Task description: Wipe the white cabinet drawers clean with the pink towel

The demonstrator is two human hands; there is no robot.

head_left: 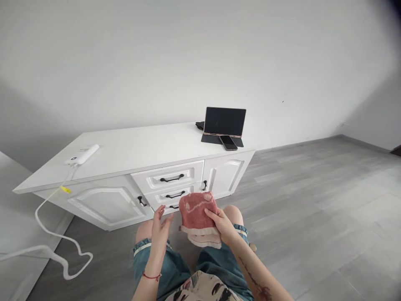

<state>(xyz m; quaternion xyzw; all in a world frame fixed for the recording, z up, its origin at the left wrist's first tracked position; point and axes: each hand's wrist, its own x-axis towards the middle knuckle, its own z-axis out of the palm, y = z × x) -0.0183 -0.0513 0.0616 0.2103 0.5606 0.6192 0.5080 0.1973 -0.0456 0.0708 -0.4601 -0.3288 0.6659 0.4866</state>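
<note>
A red and cream towel (198, 213), folded over on itself, hangs in front of my knees. My right hand (220, 223) grips it at its right side, the thumb lying on top. Just left of the towel, my left hand (161, 225) is raised with its fingers apart and nothing in them. A gap shows between those fingers and the towel's left edge. The towel's pale band and lower layer droop toward my lap, and the fingers of my right hand behind the cloth are hidden.
A white cabinet (140, 144) with black handles stands ahead against the wall. On it are a tablet (224, 121) on a stand cover, a phone (228, 143), a dark item (199, 125) and a white power strip (82, 155). Its white cord (46, 228) loops down at left.
</note>
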